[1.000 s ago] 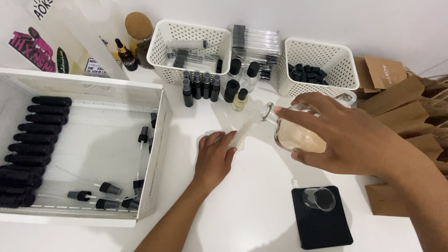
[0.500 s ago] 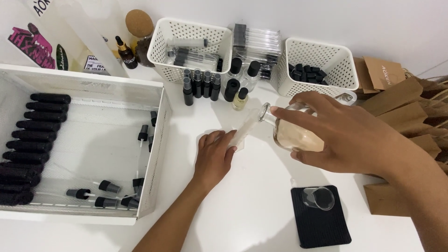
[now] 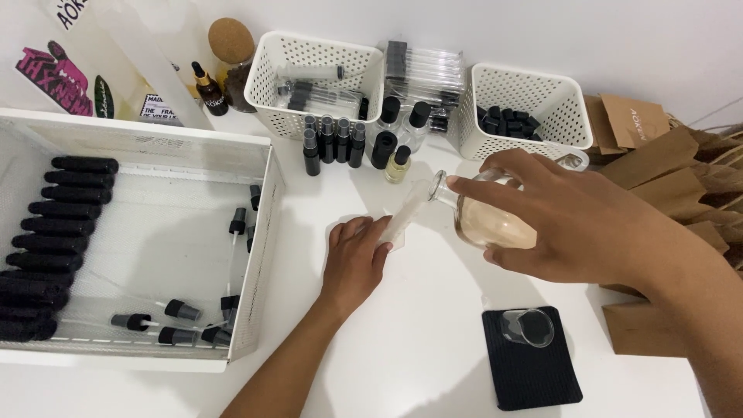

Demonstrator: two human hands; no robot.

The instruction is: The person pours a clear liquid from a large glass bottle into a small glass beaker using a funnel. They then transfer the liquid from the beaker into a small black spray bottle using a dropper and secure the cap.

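Flask point(image 3: 491, 217), round-bellied clear glass holding pale peach liquid, is gripped in the right hand point(image 3: 573, 220), fingers curled over its top and side. It is tipped over, neck pointing left and slightly up, long axis near level, above the white worktop point(image 3: 410, 340). Its mouth meets the upper end of a slim clear tube point(image 3: 406, 213), which leans up and to the right; the left hand point(image 3: 354, 259) pinches the tube's lower end with its fingertips, palm down on the worktop.

Behind the tube stand small black-capped spray bottles point(image 3: 334, 143) and a little bottle of yellow liquid point(image 3: 398, 165), close but not touching. Two white perforated baskets point(image 3: 313, 85) point(image 3: 530, 108) line the wall, the right one holding black caps. In front of the flask, a black mat point(image 3: 534, 360) carries a small clear glass piece point(image 3: 528, 327). Brown paper bags point(image 3: 665, 155) lie at the right edge. A white tray point(image 3: 263, 224) at the left holds a row of black tubes point(image 3: 58, 224) and loose spray tops point(image 3: 182, 325).
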